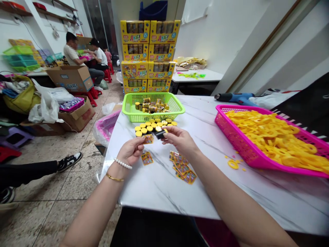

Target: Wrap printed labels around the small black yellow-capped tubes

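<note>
My left hand (132, 151) pinches a small colourful sticker (148, 139) above the marble table (180, 192). My right hand (178, 137) is closed on a small black cylinder with a yellow cap (160, 133), held on its side right beside the sticker. Just behind both hands stands a cluster of several yellow-capped cylinders (154, 125). One loose sticker (147, 158) lies under my left hand. A fanned pile of stickers (183, 167) lies under my right wrist.
A green basket (177, 110) with labelled cylinders sits behind the cluster. A pink basket (239, 144) of yellow rings (277, 137) fills the right side, with loose yellow pieces (233, 164) beside it. Stacked yellow boxes (147, 55) stand behind. People sit at the far left; a leg with a sneaker (69, 161) stretches across the floor.
</note>
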A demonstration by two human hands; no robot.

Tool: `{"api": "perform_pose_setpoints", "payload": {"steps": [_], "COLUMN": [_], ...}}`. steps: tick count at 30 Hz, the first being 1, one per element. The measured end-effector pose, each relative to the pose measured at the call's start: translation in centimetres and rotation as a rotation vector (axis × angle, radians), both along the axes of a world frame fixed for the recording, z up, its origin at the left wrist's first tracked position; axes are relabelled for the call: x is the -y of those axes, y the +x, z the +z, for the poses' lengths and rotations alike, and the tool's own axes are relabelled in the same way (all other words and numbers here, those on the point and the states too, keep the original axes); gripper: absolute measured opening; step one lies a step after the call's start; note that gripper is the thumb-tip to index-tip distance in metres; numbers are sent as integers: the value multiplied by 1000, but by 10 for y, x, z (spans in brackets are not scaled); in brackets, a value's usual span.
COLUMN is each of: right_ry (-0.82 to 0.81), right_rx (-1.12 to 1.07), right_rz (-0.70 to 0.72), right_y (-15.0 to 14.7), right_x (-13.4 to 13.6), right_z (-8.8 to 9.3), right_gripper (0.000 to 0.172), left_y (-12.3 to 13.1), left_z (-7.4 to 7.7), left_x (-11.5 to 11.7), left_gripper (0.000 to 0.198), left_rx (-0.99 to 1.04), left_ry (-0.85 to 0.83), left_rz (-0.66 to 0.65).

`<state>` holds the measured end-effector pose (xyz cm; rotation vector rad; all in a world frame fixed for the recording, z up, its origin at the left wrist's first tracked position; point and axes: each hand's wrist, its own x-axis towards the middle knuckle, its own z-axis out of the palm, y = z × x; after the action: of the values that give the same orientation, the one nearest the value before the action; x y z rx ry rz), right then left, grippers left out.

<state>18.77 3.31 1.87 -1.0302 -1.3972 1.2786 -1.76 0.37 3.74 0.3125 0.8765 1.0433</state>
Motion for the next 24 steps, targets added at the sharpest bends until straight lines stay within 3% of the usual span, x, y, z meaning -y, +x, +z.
{"api": "perform_pose_setpoints", "payload": {"steps": [2,5,14,19,24], "right_ry": [-94,-112,95,219,235], "right_rx": [-229,-302,-58,54,67], "right_rz": [46,55,-97,-43,-45], "right_y": [-2,-10,-20,-24,-23], "right_x": [4,11,15,25,27], "right_z": [7,8,-2,4,6], "right_gripper": [43,44,38,32,30], "left_y": [0,1,3,6,5], "left_z": [-1,-2,-6,-7,-6], "left_x": [-1,-1,0,-1,-1], "left_gripper": [19,22,19,17,12], "left_rx": [39,78,149,153,145], "left_ry": [-23,-29,-13,-26,-3], "left_rz": [-3,-13,-17,27,32]}}
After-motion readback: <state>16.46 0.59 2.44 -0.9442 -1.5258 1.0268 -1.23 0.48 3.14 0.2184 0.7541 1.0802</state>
